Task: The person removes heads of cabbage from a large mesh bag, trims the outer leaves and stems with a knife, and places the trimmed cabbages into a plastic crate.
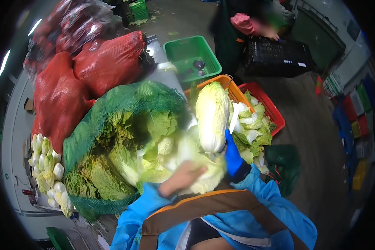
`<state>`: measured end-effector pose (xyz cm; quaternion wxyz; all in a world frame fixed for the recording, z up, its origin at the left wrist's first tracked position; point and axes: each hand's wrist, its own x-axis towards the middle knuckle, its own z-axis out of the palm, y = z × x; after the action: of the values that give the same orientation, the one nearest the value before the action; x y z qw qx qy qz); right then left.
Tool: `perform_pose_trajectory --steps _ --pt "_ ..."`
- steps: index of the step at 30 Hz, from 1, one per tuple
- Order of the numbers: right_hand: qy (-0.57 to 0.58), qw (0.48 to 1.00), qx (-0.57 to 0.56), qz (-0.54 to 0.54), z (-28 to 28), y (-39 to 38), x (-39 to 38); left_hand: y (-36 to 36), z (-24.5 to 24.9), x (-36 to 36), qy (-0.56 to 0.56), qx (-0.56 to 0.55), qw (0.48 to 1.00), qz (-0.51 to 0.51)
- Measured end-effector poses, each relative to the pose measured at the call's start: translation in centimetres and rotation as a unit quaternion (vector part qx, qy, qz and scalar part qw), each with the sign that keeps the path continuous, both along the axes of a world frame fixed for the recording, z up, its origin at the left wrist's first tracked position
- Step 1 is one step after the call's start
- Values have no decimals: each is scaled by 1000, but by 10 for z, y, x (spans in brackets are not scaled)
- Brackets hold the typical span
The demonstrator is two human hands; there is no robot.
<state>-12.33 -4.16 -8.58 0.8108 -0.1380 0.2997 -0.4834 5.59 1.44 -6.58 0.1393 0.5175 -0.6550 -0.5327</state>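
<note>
The bare left hand (183,178) is blurred with its fingers towards a loose pale outer leaf (210,177); I can't tell whether they pinch it. From here, the blue-gloved right hand (234,157) has 1 finger raised against the side of 1 napa cabbage (211,118), which stands almost upright, butt down, in front of the person's chest. How the rest of that hand closes is hidden, and so is whether it grips the pale narrow strip (234,118) beside the head, blade or leaf rib.

To strip it well, I'd steady the head near the butt, peel each leaf from its base, and keep the bare fingers clear of any edge.

Around them I count 1 open green mesh sack (77,137) of leafy cabbages, too overlapped to number, and 2 red sacks (56,98) behind it. At least 12 baby cabbages (49,164) lie at the left. Beyond the head sit 1 orange crate (241,100), 1 red crate (275,114) with trimmed leaves, and 1 green crate (177,48) holding 2 dark pieces (198,65). Farther off, 1 co-worker's hand (273,35) is at 1 black crate (279,56).
</note>
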Motion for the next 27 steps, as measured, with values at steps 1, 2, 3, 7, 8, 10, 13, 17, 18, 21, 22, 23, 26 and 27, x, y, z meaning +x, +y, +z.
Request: perform_pose_trajectory --steps 1,2,3,7,8,10,13,17,18,21,22,23,26,27 --pt "-132 989 68 28 -10 -6 -10 -4 -8 -6 -85 13 996 -36" --pt "-131 989 66 29 -17 -10 -19 -11 -15 -9 -169 22 983 -67" --pt "24 999 -40 -9 -17 -17 -25 -18 -13 -2 -173 -64 981 -65" --pt "239 931 -247 -123 9 -23 -30 -53 31 -8 261 -32 934 244" --pt "272 906 -293 -136 22 -21 -29 -62 44 -20 282 -41 922 264" --pt "327 875 -329 -138 23 -17 -29 -77 48 -50 302 -53 907 288" --pt "239 924 -267 -132 29 -10 -42 -95 49 -72 271 -207 894 291" --pt "2 996 -93 10 -48 -28 -80 -93 53 -80 495 -47 840 217" --pt "-152 986 16 73 -89 -28 -96 -94 41 -84 491 -52 847 199" --pt "-60 995 -48 68 -97 -17 -87 -102 47 -87 398 -132 877 236" --pt "-81 993 -52 65 -90 -18 -83 -97 64 -89 376 -113 881 264" --pt "68 992 -88 63 -78 -19 -85 -102 54 -85 370 -99 889 251" --pt "238 958 -150 48 -53 -20 -94 -105 47 -95 368 -145 870 293" --pt "238 950 -199 32 -48 -20 -94 -104 51 -98 390 -124 864 293"
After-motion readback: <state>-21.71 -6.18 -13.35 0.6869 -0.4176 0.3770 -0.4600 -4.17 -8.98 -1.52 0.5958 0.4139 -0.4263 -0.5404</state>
